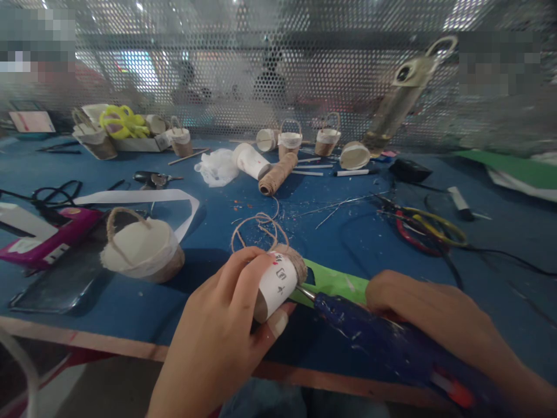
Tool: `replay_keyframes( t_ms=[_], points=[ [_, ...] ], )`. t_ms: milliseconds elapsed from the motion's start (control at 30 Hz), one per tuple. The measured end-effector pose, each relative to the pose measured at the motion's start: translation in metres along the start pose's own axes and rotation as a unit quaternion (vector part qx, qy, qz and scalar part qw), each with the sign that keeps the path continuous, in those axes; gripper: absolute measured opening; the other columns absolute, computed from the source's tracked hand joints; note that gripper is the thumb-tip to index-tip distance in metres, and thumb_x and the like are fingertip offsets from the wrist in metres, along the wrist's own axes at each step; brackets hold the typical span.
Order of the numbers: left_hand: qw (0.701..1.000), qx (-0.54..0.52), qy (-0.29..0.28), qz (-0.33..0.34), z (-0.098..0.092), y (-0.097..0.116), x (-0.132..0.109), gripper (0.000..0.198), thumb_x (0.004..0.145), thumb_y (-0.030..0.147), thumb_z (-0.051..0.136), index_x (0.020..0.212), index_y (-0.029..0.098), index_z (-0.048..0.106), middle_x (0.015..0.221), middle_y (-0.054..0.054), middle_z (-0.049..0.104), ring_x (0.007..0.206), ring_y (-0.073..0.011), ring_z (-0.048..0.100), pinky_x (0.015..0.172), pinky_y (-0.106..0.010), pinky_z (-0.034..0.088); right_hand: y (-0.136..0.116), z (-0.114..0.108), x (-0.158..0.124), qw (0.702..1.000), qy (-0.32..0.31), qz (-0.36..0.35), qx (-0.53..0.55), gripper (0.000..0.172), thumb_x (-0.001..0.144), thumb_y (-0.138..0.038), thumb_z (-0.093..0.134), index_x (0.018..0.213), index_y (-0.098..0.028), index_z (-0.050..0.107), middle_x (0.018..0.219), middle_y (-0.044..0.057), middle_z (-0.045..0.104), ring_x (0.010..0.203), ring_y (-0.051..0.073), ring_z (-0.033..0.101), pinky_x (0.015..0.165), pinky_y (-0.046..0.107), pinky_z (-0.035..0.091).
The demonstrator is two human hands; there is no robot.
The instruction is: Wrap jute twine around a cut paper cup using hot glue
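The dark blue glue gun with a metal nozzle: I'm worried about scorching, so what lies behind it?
Behind the glue gun, a flat, bright green strip shows against the blue tabletop. Whatever the glue gun and right hand cover, including any more of the strip, cannot be seen.

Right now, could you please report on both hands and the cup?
Left hand holding paper cup; right hand holding blue glue gun. Nozzle close by cup's twine wrap. Loose twine loops just beyond cup.

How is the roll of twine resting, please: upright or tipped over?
Tipped over: the roll of twine lies on its side, its hollow end showing.
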State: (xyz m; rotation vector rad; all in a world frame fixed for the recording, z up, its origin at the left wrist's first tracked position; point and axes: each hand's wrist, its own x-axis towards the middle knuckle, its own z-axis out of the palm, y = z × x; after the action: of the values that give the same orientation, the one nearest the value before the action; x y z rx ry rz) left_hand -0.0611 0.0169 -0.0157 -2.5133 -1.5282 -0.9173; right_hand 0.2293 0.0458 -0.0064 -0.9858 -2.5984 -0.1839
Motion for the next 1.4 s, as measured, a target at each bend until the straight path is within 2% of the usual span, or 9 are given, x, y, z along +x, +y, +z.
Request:
replay_keyframes(
  t_ms=[200,333,500,633,833,1000,1167,1400],
  points=[
    [1.0,0.0,0.0,-0.002,-0.001,0.0,-0.001,0.04,0.097,0.029,0.062,0.134,0.021,0.046,0.135,-0.015,0.065,0.108,-0.0318,0.074,0.079,-0.043,0.066,0.002,0.0,-0.002,1.0,0.001,-0.002,0.002,0.022,0.095,-0.017,0.049,0.077,-0.028,0.054,0.069,-0.009,0.064,0.046,0.009,0.061,0.041,0.022,0.037],
    [1.0,0.0,0.002,0.0,-0.001,0.0,-0.001,0.042,0.097,0.031,0.063,0.135,0.021,0.046,0.135,-0.016,0.065,0.109,-0.0321,0.074,0.079,-0.043,0.065,0.0,-0.001,0.0,1.0,0.011,-0.028,-0.004,0.026,0.098,-0.016,0.044,0.076,-0.028,0.052,0.066,-0.009,0.061,0.043,0.007,0.058,0.04,0.021,0.036],
    [1.0,-0.002,0.001,0.003,0.0,0.0,0.0,0.043,0.098,0.031,0.062,0.136,0.022,0.045,0.136,-0.015,0.064,0.11,-0.0318,0.073,0.08,-0.043,0.065,-0.006,0.0,0.0,0.999,0.011,0.026,-0.029,0.032,0.098,-0.015,0.037,0.071,-0.027,0.05,0.066,-0.007,0.06,0.044,0.01,0.057,0.041,0.025,0.034],
    [1.0,-0.004,0.0,0.002,0.001,0.0,0.0,0.042,0.098,0.032,0.063,0.136,0.021,0.046,0.136,-0.015,0.064,0.109,-0.0316,0.073,0.079,-0.042,0.065,-0.002,0.0,-0.001,1.0,0.001,-0.005,-0.017,0.03,0.094,-0.01,0.04,0.074,-0.028,0.054,0.068,-0.009,0.064,0.045,0.008,0.061,0.039,0.022,0.037],
    [1.0,0.005,0.003,0.001,0.001,0.0,0.0,0.042,0.096,0.03,0.064,0.134,0.022,0.047,0.133,-0.014,0.065,0.106,-0.0306,0.073,0.078,-0.041,0.065,0.008,-0.002,-0.002,0.999,-0.029,-0.016,0.019,0.026,0.097,-0.014,0.045,0.081,-0.03,0.058,0.07,-0.01,0.067,0.048,0.008,0.066,0.041,0.018,0.043],
    [1.0,0.0,0.002,0.002,0.001,0.0,0.0,0.045,0.094,0.027,0.066,0.134,0.022,0.046,0.134,-0.014,0.064,0.11,-0.03,0.072,0.082,-0.04,0.064,0.007,-0.001,-0.004,0.999,-0.048,0.002,0.024,0.028,0.098,-0.017,0.042,0.081,-0.031,0.059,0.074,-0.009,0.071,0.054,0.01,0.07,0.045,0.02,0.048],
    [1.0,-0.001,0.002,0.002,0.0,-0.001,0.0,0.046,0.093,0.028,0.066,0.134,0.022,0.046,0.134,-0.013,0.064,0.11,-0.03,0.072,0.082,-0.04,0.065,0.0,0.0,-0.003,0.998,-0.015,0.055,0.019,0.035,0.093,-0.01,0.036,0.073,-0.031,0.057,0.067,-0.009,0.069,0.048,0.011,0.067,0.043,0.022,0.046],
    [1.0,0.003,0.001,0.003,0.0,0.0,-0.001,0.044,0.095,0.029,0.065,0.134,0.022,0.046,0.134,-0.014,0.064,0.11,-0.0299,0.071,0.082,-0.04,0.065,0.007,-0.003,-0.002,0.997,-0.046,0.02,0.053,0.03,0.093,-0.012,0.044,0.079,-0.033,0.061,0.07,-0.01,0.072,0.049,0.01,0.069,0.041,0.019,0.046]
  ],
)
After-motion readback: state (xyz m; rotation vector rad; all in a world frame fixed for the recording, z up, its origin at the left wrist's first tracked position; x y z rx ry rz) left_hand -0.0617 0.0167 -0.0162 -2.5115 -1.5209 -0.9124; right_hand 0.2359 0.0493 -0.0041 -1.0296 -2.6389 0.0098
